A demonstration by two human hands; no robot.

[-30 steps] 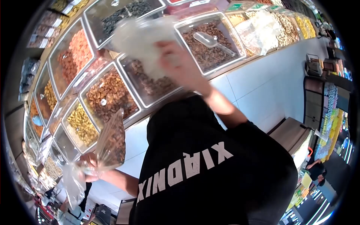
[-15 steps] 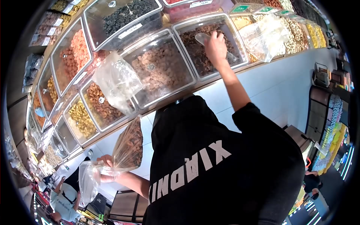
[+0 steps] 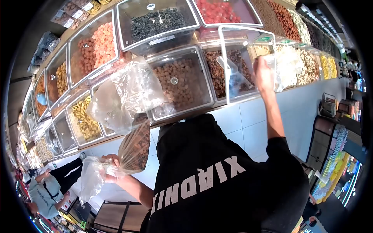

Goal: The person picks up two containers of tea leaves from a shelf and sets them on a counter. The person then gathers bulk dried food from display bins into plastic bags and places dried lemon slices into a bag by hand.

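The left hand (image 3: 113, 160), lower left, clutches the neck of a filled clear bag (image 3: 136, 150); the right hand (image 3: 264, 75), right of centre, grips a raised clear lid (image 3: 245, 58) near a bin (image 3: 211, 44) of brown pieces. Crumpled plastic (image 3: 138, 83) lies left of centre.

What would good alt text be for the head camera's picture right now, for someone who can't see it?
A person's right hand holds a clear lid tilted up over a bin of brown pieces with a scoop inside. The left hand grips the neck of a clear bag of brown contents. More bins of colourful food stand nearby.
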